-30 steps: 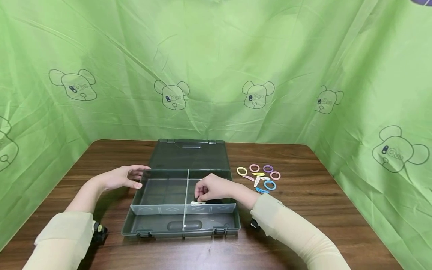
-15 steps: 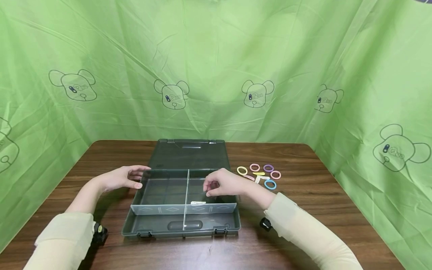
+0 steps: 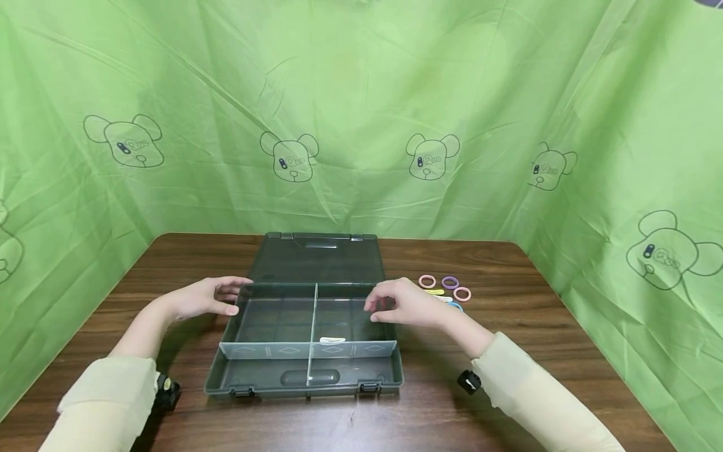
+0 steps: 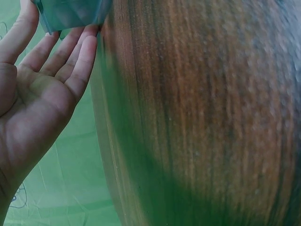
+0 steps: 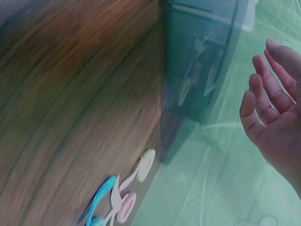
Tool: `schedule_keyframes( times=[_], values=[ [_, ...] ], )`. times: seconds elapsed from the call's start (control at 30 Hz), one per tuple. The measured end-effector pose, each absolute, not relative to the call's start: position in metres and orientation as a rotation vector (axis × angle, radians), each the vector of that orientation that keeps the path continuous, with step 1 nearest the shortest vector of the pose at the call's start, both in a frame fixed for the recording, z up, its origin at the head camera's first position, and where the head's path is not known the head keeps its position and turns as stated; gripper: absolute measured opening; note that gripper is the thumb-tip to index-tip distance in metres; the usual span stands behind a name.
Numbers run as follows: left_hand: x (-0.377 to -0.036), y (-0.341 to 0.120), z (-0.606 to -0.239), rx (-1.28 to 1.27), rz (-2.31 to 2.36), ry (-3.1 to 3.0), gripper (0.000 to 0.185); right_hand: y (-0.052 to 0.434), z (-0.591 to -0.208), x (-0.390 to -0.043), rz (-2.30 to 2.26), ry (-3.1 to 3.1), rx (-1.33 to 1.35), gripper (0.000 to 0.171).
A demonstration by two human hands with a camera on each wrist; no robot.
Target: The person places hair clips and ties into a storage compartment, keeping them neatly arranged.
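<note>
A dark see-through plastic box (image 3: 273, 320) lies with its lid (image 3: 319, 260) folded back, divided by pale partitions. My left hand (image 3: 194, 298) rests at its left wall, thumb at the rim; in the left wrist view the fingers (image 4: 63, 52) stretch out to the box's side (image 4: 70, 16). White hair clips (image 3: 332, 340) lie in the larger right compartment, against the crosswise partition (image 3: 361, 349). My right hand (image 3: 412, 304) hovers over the box's right edge with fingers loosely bent and nothing in them; the right wrist view shows this hand (image 5: 277, 108) apart from the box wall (image 5: 197, 61).
Right of the box on the wooden table (image 3: 508, 351) lie pink (image 3: 427, 281), purple (image 3: 450, 282) and blue hair ties. A yellow clip (image 3: 435, 292) and white clips lie among them, partly behind the right hand. A blue clip (image 5: 99, 195) shows in the right wrist view. Green cloth (image 3: 361, 207) surrounds the table.
My right hand has let go of the white hair clips by the partition and moved right and slightly back, toward the box's right edge. The left hand has stayed at the left wall.
</note>
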State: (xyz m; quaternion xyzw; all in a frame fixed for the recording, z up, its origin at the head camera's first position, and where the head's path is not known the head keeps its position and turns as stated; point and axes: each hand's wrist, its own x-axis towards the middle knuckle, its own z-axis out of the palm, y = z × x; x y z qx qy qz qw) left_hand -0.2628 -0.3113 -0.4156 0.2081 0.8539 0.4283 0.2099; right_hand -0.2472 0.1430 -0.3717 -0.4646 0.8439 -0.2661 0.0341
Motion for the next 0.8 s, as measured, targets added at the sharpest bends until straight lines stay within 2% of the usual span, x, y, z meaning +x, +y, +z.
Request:
schedule_keyframes(
  times=[0.27,0.8],
  values=[
    [-0.263,-0.311,-0.418,0.572,1.184,2.397,0.070,0.170,-0.370,-0.245,-0.923,2.641,-1.356,0.015],
    [-0.264,-0.312,-0.418,0.603,1.167,2.397,0.071,0.223,-0.386,-0.257,-0.798,2.748,-1.434,0.025]
  ],
)
